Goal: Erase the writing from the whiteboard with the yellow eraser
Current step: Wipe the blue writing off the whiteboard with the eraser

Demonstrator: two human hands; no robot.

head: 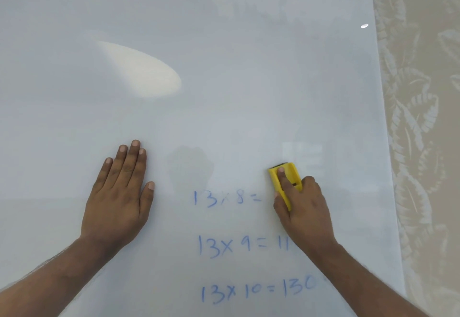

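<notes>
A large whiteboard (199,80) fills most of the view. Blue writing (249,244) stands in three lines at the lower middle: "13x8=", "13x9=11", "13x10=130". My right hand (302,207) presses the yellow eraser (286,179) flat on the board at the right end of the top line, forefinger laid along its back. The end of that line and part of the second lie under the hand. My left hand (119,194) rests flat on the board to the left of the writing, fingers spread, holding nothing.
The board's right edge (384,129) runs down the right side. Beyond it is a beige wall with a pale leaf pattern (423,117). A bright light glare (139,70) lies on the upper left of the board.
</notes>
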